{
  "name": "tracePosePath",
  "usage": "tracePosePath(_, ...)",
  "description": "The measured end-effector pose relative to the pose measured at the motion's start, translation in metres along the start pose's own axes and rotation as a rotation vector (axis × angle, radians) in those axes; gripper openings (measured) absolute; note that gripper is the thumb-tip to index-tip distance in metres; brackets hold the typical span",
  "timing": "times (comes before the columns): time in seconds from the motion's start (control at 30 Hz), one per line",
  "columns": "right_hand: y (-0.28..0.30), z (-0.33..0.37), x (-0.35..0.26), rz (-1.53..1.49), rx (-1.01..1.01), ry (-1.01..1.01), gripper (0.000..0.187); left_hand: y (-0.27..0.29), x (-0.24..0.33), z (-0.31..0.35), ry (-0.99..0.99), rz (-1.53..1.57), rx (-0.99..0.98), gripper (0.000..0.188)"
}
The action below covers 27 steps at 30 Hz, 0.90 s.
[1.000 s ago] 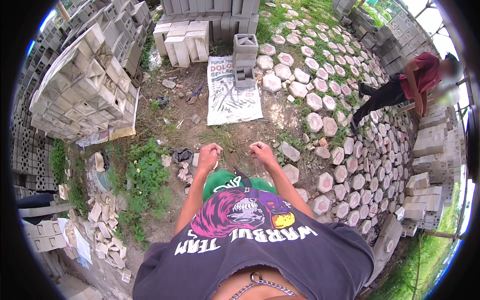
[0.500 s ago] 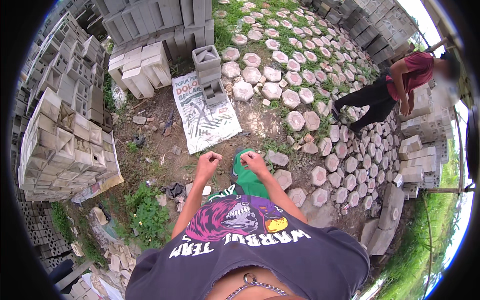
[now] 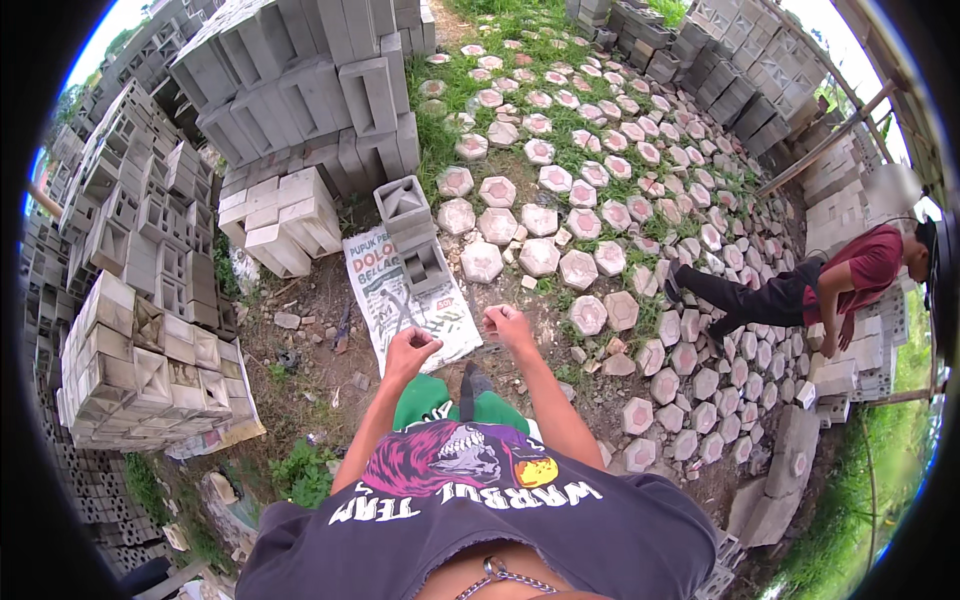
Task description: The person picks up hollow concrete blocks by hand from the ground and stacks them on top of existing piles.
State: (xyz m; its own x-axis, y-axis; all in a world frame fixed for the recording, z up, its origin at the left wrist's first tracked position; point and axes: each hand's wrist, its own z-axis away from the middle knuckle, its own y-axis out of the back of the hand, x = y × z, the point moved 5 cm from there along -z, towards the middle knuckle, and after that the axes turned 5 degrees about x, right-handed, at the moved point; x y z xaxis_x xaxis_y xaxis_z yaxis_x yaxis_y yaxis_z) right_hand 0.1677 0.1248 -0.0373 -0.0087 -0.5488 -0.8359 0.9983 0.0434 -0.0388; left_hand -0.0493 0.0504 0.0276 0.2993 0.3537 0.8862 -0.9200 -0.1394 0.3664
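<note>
Blocks (image 3: 405, 203), grey and hollow, stand stacked on the white sack (image 3: 400, 312) on the ground (image 3: 310, 362) ahead, hexagonal pavers (image 3: 540, 257) to its right, left hand (image 3: 411, 352) and right hand (image 3: 509, 329) raised apart, free, fingers loosely curled.

You hold your left hand (image 3: 412, 350) and right hand (image 3: 508, 327) out in front of you, their fingers (image 3: 431, 347) bent inward and facing each other across a gap. The right-hand set sits slightly higher in the view than the left. Behind the fingers, each wrist (image 3: 398, 376) turns a little inward. Your left forearm (image 3: 370, 425) slants back and outward from its fingers, as does your right forearm (image 3: 555, 395) on its side. Whether fingertips meet thumbs is too small to tell.
</note>
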Motion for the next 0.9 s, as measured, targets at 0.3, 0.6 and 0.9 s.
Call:
tracePosePath(0.3,-0.063,-0.073,0.01,0.086,-0.105,-0.154,0.026,0.017,-0.06,-0.097,0.121,-0.07,-0.006,0.043)
tracePosePath(0.6,-0.129,-0.179,-0.077,0.083,-0.032,-0.118,0.025,0.107,0.001,-0.26,0.007,0.049,0.068,0.056)
tracePosePath(0.9,-0.18,-0.253,-0.071,0.145,-0.112,-0.202,0.029,0.109,-0.084,-0.327,0.176,0.11,-0.013,0.035)
